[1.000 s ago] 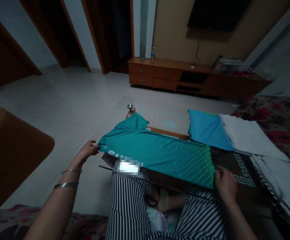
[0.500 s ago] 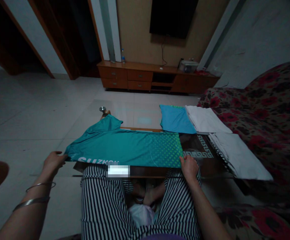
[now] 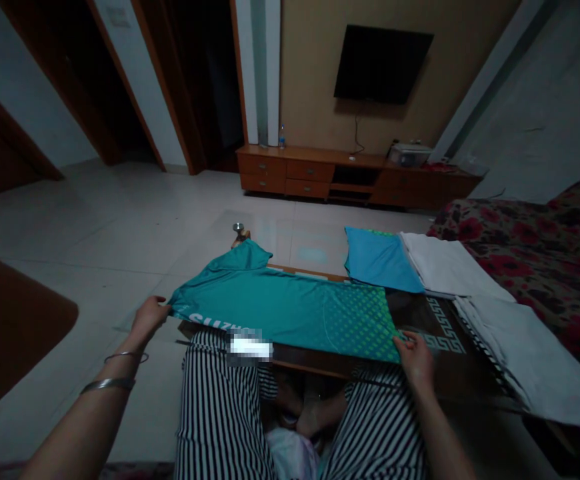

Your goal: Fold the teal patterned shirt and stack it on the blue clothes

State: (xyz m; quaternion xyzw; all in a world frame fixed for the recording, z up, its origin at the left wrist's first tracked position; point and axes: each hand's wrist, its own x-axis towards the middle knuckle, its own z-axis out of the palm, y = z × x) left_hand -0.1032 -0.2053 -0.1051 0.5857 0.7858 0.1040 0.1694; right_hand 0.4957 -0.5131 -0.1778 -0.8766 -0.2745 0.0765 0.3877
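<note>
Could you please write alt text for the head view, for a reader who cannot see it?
A seated person's left hand and right hand hold opposite ends of a teal shirt laid flat on a low table. Folded blue and white cloths lie beyond it, near a floral sofa.
</note>
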